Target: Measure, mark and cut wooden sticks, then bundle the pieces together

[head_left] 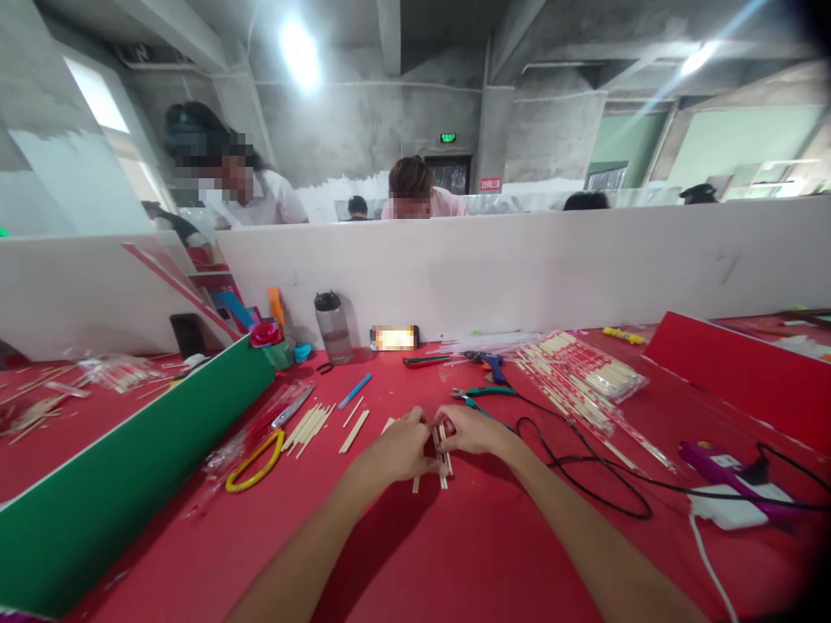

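Observation:
Both hands meet over the middle of the red table (402, 554) around a few thin wooden sticks (444, 482) laid side by side. My left hand (408, 446) pinches the sticks from the left, its thumb and fingertips closed on them. From the right, my right hand (473, 430) has curled fingers and thumb pressed on the same sticks. Another short stick (416, 485) pokes out beneath my left hand. Loose sticks (314, 427) lie in a group to the left, with a short flat bundle (354, 432) nearer my left hand. The fingers partly hide the sticks' middle.
Yellow-handled scissors (254, 467) and a blue pen (355, 391) lie left. Behind are a water bottle (333, 329), a phone (395, 338), green-handled pliers (486, 392) and a blue glue gun (495, 367). Right are bagged sticks (601, 368), a looped black cable (584, 510) and a purple power strip (714, 465).

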`<state>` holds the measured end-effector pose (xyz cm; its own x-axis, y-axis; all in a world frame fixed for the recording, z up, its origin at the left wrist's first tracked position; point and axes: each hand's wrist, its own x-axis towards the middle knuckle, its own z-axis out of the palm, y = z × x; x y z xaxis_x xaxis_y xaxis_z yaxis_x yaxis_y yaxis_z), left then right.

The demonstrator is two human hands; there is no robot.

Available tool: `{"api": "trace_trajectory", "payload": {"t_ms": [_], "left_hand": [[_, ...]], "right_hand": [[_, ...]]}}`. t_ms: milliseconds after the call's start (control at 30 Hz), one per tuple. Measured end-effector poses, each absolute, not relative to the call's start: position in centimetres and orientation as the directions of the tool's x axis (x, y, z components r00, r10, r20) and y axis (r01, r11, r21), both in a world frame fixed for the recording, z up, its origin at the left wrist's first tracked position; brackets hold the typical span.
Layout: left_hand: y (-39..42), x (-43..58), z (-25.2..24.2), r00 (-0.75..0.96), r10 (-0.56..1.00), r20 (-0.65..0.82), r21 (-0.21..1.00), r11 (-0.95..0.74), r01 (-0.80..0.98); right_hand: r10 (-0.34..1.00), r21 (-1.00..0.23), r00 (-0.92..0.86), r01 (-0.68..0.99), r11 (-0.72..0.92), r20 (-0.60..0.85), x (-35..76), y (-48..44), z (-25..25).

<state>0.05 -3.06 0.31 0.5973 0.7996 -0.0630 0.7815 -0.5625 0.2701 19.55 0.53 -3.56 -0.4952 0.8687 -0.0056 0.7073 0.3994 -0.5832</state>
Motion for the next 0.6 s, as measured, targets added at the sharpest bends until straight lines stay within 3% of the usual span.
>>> {"api": "trace_trajectory", "payload": {"t_ms": [367, 600], "left_hand": [[-4.9, 0.3, 0.8, 0.610, 0.789, -0.071, 0.165, -0.594, 0.787], [-5.2, 0.5, 1.3, 0.637, 0.768, -0.068, 0.141, -0.625, 0.768]], "right_hand": [[0.863, -0.604, -0.505, 0.691, 0.397, -0.010, 19.5, 0.4, -3.4], [0.862, -0.687, -0.506, 0.641, 0.342, -0.043, 19.7, 0.9, -3.8]]}}
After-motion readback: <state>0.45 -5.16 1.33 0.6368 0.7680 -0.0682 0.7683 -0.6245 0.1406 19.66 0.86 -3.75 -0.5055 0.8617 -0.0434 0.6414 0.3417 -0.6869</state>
